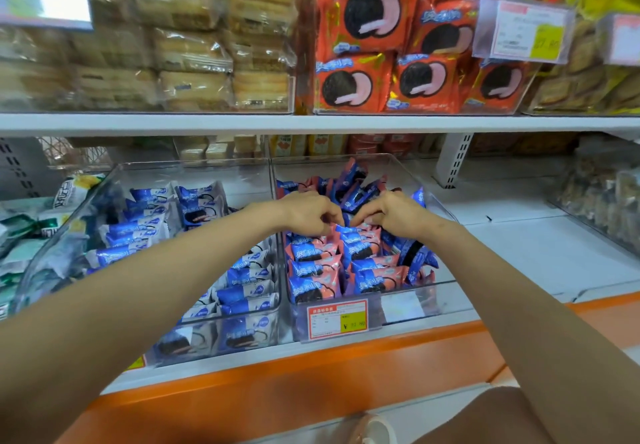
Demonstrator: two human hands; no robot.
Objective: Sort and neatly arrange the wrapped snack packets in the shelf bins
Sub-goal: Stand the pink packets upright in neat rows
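Pink-blue packets (313, 263) lined the front edge of the clear bin (408, 308); left hand (308, 211) and right hand (391, 213) each pinched a packet mid-bin; white shelf (536, 253) lay open beside its right edge.

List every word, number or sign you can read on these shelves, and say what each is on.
"奥利奥": orange packets, upper shelf.
"奥利奥": blue-and-pink packets in the right bin.
"奥利奥": blue-and-white packets in the left bin, blurrier.
"¥ 37.80": lower price tag, digits faint.
"37.80": upper price tag, blurred, uncertain.
Small print on both tags, and the tan packets' labels: too blurred to read.
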